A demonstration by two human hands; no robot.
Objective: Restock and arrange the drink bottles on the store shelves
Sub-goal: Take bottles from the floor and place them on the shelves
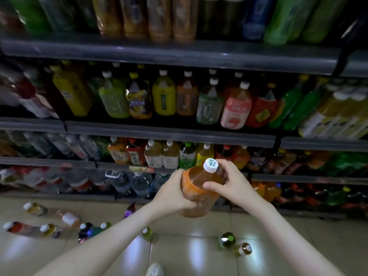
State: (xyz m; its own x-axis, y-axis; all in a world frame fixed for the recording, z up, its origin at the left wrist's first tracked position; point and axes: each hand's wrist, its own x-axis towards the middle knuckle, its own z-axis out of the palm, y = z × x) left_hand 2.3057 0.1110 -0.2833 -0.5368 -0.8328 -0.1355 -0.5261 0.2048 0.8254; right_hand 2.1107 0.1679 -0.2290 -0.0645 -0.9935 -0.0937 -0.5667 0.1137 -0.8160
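Two hands hold one orange bottle point(199, 188) in the air, in front of the front edge of a lower shelf point(288, 179). It is tilted, with the white cap point(211, 165) towards the camera.

- Left hand point(173, 196): fingers curled round the lower body and clamped on it.
- Right hand point(235, 182): fingers curled round the shoulder just under the cap, thumb across the front.
- The bottle is not on any shelf yet.

Risks, as judged from here:
- A row of small bottles point(161, 156) stands tight along that shelf's front edge, with no clear gap showing. Pushing this bottle in could tip a neighbour off the edge.
- The body looks smooth and full. If one hand lets go early, the weight may swing on the other and slip.
- Many loose bottles point(68, 218) lie across the floor point(298, 236), and two more point(227, 239) lie near the shoe point(155, 269). A step sideways could roll one underfoot.
- Labels here are blurred, so the matching row is hard to confirm and the bottle could go in the wrong place.
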